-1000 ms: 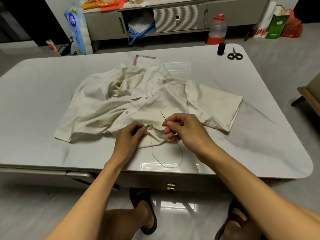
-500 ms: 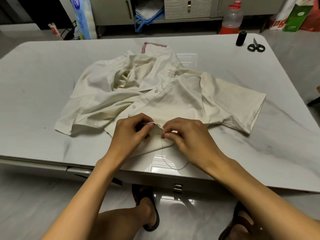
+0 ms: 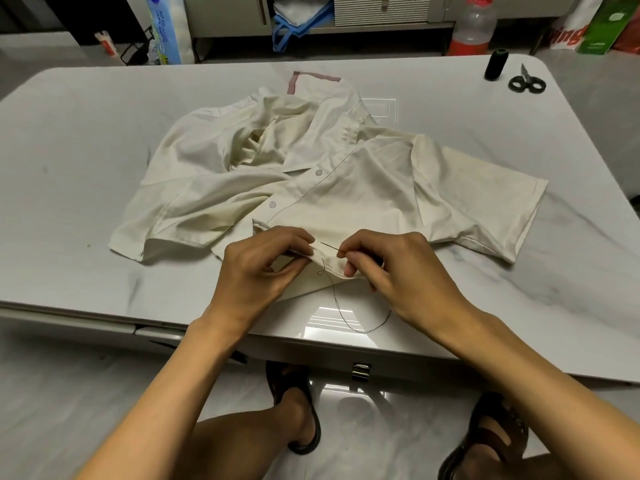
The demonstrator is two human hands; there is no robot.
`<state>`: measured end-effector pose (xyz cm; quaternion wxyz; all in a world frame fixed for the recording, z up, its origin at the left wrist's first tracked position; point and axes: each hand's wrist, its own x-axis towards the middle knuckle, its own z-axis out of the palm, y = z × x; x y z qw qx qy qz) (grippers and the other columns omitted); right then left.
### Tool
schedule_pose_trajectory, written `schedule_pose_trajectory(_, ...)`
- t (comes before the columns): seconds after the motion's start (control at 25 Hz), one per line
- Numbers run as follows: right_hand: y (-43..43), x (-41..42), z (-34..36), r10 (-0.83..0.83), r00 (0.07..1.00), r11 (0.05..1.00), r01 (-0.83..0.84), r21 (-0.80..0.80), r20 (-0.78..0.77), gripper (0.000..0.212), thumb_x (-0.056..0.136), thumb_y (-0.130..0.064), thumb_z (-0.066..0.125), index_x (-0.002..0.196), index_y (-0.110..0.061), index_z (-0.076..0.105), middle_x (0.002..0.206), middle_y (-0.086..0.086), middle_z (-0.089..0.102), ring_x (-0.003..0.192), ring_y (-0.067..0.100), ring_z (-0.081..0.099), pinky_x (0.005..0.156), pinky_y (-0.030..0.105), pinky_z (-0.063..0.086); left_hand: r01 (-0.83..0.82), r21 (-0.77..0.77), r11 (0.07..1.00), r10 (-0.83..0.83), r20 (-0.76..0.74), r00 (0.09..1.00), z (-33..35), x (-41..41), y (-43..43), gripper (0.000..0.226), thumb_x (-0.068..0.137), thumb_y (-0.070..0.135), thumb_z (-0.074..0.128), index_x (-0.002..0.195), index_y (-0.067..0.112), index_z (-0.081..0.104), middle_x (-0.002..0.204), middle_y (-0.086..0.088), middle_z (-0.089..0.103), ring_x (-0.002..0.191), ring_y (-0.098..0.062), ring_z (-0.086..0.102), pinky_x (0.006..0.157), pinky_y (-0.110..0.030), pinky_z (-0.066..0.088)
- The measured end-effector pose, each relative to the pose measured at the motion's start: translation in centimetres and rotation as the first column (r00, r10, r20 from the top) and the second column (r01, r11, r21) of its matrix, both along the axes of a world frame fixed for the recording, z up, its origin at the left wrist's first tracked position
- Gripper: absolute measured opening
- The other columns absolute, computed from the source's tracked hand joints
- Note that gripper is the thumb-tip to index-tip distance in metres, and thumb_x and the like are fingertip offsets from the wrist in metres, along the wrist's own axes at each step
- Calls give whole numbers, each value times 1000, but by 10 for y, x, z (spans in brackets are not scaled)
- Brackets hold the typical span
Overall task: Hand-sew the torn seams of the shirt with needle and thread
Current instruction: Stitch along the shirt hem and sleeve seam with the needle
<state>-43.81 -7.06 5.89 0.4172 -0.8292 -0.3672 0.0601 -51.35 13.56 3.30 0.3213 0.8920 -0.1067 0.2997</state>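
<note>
At a pale, marble-look table [image 3: 86, 150], we work on a cream short-sleeved shirt [image 3: 346, 188]. It lies rumpled across the middle of the top, its lower edge close to the near rim. Our left hand [image 3: 256, 271] pinches a fold of that edge between thumb and curled fingers. Just beside it, our right hand [image 3: 398, 271] grips a thin needle [image 3: 329, 246] between thumb and forefinger, the other fingers curled under. The needle's free end slants up and to the left over the held fold. A dark thread [image 3: 341, 313] hangs from the fold, curves in a loose loop across the table's glossy near edge and runs back beneath the right hand. Two small buttons [image 3: 318, 172] show along the shirt's front placket.

At the far right corner stands a black spool [image 3: 496, 64] with a pair of black-handled scissors [image 3: 527, 83] just beside it, both well apart from the shirt. A corner of reddish tape [image 3: 311, 77] marks the tabletop behind the collar. On the floor beyond the table stands a clear bottle [image 3: 472, 26] with a red base. Below the table, our feet wear dark sandals [image 3: 491, 434].
</note>
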Motion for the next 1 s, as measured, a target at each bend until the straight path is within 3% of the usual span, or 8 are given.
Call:
schedule_pose_trajectory(0.2, 0, 2, -5, 50, 994, 998, -45, -54, 95, 22, 92, -12, 61, 106, -24, 72, 77, -14, 72, 74, 3, 65, 69, 25, 51, 2, 36, 999, -1, -10, 1000, -1, -4, 6, 8, 81, -1, 79, 82, 0, 71, 94, -5, 74, 82, -13, 71, 73, -29, 58)
schedule_pose_trajectory(0.4, 1, 4, -7, 123, 984, 988, -109, -109, 128, 24, 91, -9, 62, 109, -22, 73, 74, -22, 59, 77, -2, 55, 65, 12, 40, 25, 59, 998, -25, -5, 1000, 1, -6, 7, 7, 81, -2, 79, 84, 1, 73, 89, -5, 74, 84, -12, 71, 78, -20, 54)
schedule_pose_trajectory(0.56, 1, 5, -7, 141, 978, 985, -123, -121, 152, 23, 90, -7, 63, 107, -20, 73, 77, -15, 68, 84, 8, 61, 65, 18, 41, 22, 58, 998, -22, -10, 1000, 2, -6, 7, 6, 81, -2, 79, 83, 0, 74, 88, -5, 74, 85, -12, 71, 80, -15, 50)
schedule_pose_trajectory(0.76, 1, 7, -8, 145, 980, 984, -129, -122, 134, 23, 90, -5, 63, 106, -18, 74, 79, -11, 70, 86, 8, 61, 66, 13, 40, 21, 49, 999, -20, -23, 1000, 2, -6, 6, 5, 81, 1, 79, 82, 1, 74, 89, -4, 75, 86, -10, 70, 79, -8, 45)
schedule_pose_trajectory(1.0, 1, 6, -8, 165, 978, 980, -147, -136, 130, 24, 88, -4, 64, 104, -18, 74, 85, -9, 74, 93, 8, 60, 68, 5, 36, 30, 45, 999, -29, -26, 999, 3, -6, 6, 4, 82, 4, 78, 81, 2, 75, 88, -3, 75, 86, -10, 71, 78, -11, 47)
